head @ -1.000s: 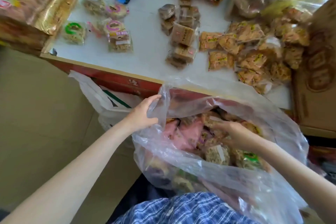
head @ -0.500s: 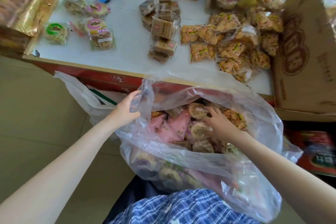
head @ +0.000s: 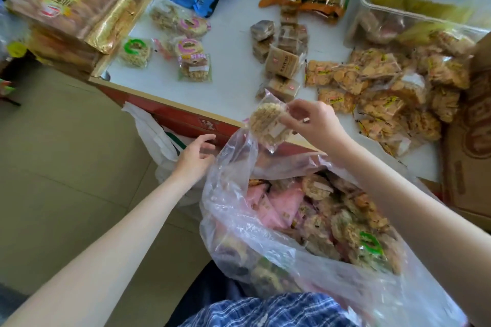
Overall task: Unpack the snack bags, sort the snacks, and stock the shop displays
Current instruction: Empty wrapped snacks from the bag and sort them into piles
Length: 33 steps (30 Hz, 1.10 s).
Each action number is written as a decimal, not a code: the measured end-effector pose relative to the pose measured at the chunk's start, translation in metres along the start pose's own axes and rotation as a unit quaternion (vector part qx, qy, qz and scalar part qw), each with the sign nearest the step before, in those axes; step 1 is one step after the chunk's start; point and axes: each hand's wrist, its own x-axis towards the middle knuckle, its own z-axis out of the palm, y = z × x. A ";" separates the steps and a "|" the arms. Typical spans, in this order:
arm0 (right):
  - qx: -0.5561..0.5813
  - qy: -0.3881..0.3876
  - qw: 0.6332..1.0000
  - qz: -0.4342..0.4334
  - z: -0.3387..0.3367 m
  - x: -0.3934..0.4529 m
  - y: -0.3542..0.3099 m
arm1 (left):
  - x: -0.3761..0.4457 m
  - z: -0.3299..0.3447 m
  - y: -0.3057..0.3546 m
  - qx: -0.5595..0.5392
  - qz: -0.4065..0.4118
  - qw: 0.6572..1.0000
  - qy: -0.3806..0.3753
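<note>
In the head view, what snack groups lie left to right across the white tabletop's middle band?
Green-ring round snack → pink-ring round snacks → brown square packets → pile of orange cracker packs → cardboard box.

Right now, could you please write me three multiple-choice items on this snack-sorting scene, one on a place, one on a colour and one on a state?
1. Where is the clear plastic bag of snacks?
A. On the white table
B. Below the table edge, in front of the person
C. Inside the cardboard box

2. What colour are the flat packets at the left inside the bag?
A. Pink
B. Blue
C. Black

3. What is the right hand doing?
A. Resting flat on the table
B. Hanging idle
C. Pinching a round wrapped snack

Answers:
1 B, the bag's mouth gapes below the white table.
2 A, they show pink through the opening.
3 C, fingers grip the wrapper above the bag.
</note>
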 end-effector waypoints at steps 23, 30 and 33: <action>0.395 0.020 0.875 0.280 0.050 0.118 -0.039 | 0.024 -0.026 -0.019 0.001 0.030 0.999 0.010; 0.116 0.018 0.946 0.302 0.024 -0.087 0.076 | 0.016 0.028 0.005 0.130 0.068 0.988 -0.037; -0.089 -0.113 0.945 0.295 0.061 -0.121 0.131 | 0.010 0.036 0.009 0.143 0.064 0.986 -0.063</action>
